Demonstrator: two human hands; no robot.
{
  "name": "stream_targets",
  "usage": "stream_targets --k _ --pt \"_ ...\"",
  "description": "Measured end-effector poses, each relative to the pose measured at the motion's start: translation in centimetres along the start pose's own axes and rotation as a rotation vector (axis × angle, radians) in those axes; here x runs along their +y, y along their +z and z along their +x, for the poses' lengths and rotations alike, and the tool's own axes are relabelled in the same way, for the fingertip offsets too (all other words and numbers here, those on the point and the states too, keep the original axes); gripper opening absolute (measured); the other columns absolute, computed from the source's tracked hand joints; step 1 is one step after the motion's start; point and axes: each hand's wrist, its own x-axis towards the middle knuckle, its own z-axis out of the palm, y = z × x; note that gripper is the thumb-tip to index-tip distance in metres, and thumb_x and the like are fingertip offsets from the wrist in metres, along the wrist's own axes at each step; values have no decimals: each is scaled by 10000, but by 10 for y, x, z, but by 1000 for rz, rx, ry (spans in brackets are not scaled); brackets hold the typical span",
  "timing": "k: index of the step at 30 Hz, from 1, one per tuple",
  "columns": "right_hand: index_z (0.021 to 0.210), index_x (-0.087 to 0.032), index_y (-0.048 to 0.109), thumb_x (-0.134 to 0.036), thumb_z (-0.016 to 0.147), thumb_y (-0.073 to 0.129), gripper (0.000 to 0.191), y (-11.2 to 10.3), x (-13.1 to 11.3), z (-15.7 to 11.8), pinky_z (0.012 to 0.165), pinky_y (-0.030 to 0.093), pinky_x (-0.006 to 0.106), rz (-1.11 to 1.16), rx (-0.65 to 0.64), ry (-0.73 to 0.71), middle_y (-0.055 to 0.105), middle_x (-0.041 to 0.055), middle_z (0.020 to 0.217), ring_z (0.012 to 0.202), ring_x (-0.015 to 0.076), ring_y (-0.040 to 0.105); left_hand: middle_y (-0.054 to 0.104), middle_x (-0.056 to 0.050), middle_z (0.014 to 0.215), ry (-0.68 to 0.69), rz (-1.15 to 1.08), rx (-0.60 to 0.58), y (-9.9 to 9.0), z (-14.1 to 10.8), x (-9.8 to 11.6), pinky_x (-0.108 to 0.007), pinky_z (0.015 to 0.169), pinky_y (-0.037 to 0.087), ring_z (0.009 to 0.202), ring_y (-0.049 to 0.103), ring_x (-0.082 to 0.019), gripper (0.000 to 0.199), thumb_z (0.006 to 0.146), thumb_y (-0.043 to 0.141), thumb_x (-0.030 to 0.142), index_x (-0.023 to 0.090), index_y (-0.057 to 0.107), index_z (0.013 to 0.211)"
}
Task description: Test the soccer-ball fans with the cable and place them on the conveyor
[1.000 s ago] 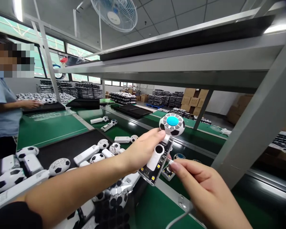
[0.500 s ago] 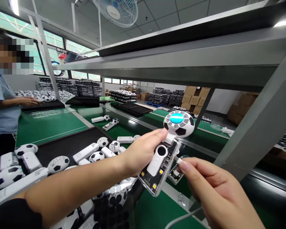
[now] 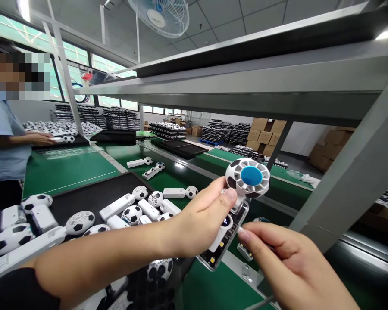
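My left hand (image 3: 202,217) is closed around a handheld fan (image 3: 247,177) with a football-patterned round head, a blue centre disc and a clear body showing circuit board and yellow LEDs. Its small round display is lit. At the fan's side edge, my right hand (image 3: 287,254) pinches the plug of a grey charging cable (image 3: 260,305); the plug meets the fan's side, but fingers hide how deep it sits. Partly behind my right hand, another clear-bodied fan (image 3: 245,252) lies on the green bench.
A black tray (image 3: 93,189) at left holds several white football-headed fans (image 3: 116,206). More fans (image 3: 153,170) lie on the dark green conveyor. A slanted grey post (image 3: 349,172) stands at right, under an overhead shelf (image 3: 245,94). A co-worker (image 3: 6,142) handles fans at far left.
The fan has turned its head more toward me and moved slightly right and down. Its display has lit up. The plug has come up against the fan's side, and my left thumb has shifted.
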Motion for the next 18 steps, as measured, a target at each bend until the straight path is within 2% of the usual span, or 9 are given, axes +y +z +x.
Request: stream_targets --k 6,14,16,18 --pt "730 -203 557 -591 932 383 471 1 0 3 569 332 293 47 -37 11 424 -10 677 641 164 375 560 -39 1389 -42 42 -36 -2 0 6 -278 1095 353 1276 496 -186 409 1025 360 335 201 490 1389" --pt "730 -215 601 -594 915 427 456 -2 5 2 570 371 281 103 -42 19 489 1 688 649 170 409 563 -26 1378 -11 35 -43 -6 2 5 -259 1105 339 1289 482 -173 385 1022 369 305 211 520 1362" --pt "726 -217 595 -592 916 422 455 -1 2 2 574 395 282 78 -34 14 526 8 701 654 175 439 617 -31 1293 -32 2 -21 -5 2 5 -265 1091 358 1277 495 -182 365 1013 395 316 209 549 1326" --pt "720 -218 580 -589 920 414 453 2 -3 2 583 420 283 38 14 -5 555 11 698 654 181 476 694 -37 1081 -91 -73 9 -2 2 4 -281 1014 433 1164 580 -198 336 997 430 344 200 592 1254"
